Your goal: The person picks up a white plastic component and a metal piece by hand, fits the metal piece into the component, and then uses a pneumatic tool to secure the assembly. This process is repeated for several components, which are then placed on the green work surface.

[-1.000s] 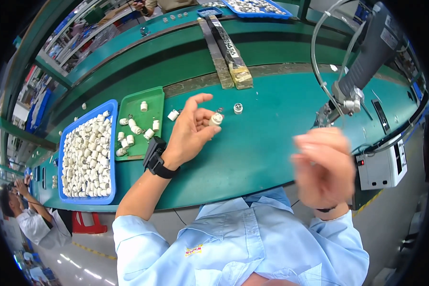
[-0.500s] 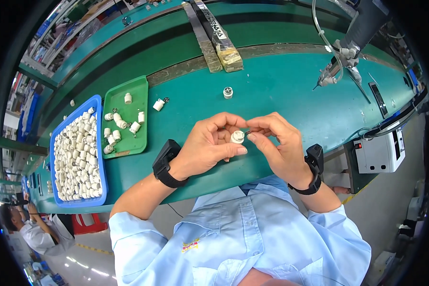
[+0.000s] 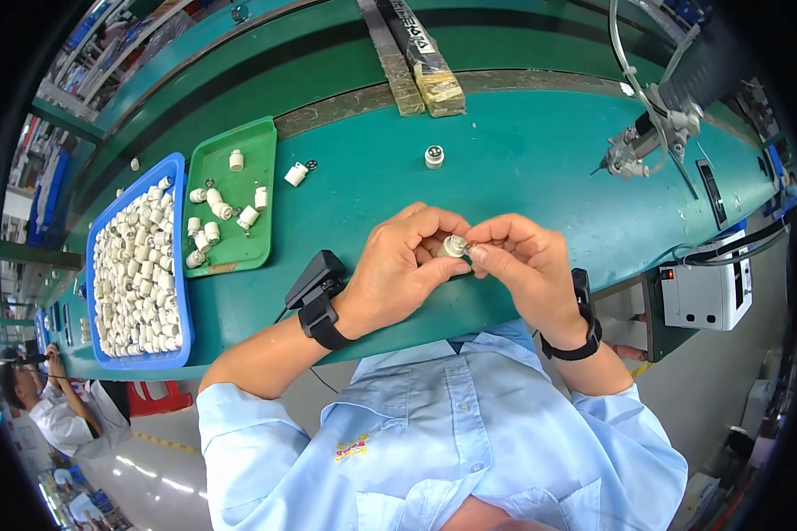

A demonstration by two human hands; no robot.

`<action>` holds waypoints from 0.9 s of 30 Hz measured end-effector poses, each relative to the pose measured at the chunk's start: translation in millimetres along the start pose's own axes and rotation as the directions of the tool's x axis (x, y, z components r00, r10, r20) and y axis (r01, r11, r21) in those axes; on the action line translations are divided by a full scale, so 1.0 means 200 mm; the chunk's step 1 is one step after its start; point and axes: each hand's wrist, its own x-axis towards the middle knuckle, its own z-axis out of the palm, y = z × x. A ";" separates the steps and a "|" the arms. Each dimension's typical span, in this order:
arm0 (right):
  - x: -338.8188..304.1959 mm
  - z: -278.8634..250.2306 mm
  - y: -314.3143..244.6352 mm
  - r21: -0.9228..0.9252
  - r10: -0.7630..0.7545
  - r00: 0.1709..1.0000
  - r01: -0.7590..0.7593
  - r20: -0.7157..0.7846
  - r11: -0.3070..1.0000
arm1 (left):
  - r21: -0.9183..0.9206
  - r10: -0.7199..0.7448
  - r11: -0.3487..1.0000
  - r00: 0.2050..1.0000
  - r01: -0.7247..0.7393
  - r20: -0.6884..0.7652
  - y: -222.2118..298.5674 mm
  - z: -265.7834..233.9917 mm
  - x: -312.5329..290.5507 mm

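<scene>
My left hand (image 3: 406,257) holds a small white cylindrical fitting (image 3: 452,247) between thumb and fingers, its open end tilted toward the right. At that end my right hand (image 3: 527,264) pinches with thumb and forefinger. Whatever is in this pinch is too small and too covered to make out. Beyond the hands, a similar white fitting (image 3: 434,157) stands upright on the green table, dark holes showing in its top. Another white fitting (image 3: 296,174) lies on its side near the green tray, with a small dark disc (image 3: 312,165) by its end.
At left a blue tray (image 3: 189,341) is heaped with white fittings. Beside it, a green tray (image 3: 259,202) carries several more. Taped long bars (image 3: 434,84) lie at the back. A tool on a jointed arm (image 3: 633,150) hangs at right, above a white box (image 3: 704,292).
The right fingertips have come onto the open end of the white fitting, which now tips to the right. The whole view has shifted slightly.
</scene>
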 end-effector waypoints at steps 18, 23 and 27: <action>-0.01 -0.03 -0.06 0.391 0.295 0.954 -0.294 0.059 0.872 | -0.257 0.092 0.964 0.991 -0.064 0.099 0.00 0.00 -0.04; -0.05 0.00 -0.05 0.033 0.041 0.998 -0.039 -0.056 0.999 | -0.382 0.069 0.924 0.987 -0.009 0.143 -0.01 -0.01 -0.04; -0.07 0.00 -0.03 -0.276 -0.191 0.980 0.170 -0.050 0.946 | -0.445 0.071 0.895 0.981 0.017 0.179 -0.02 -0.01 -0.04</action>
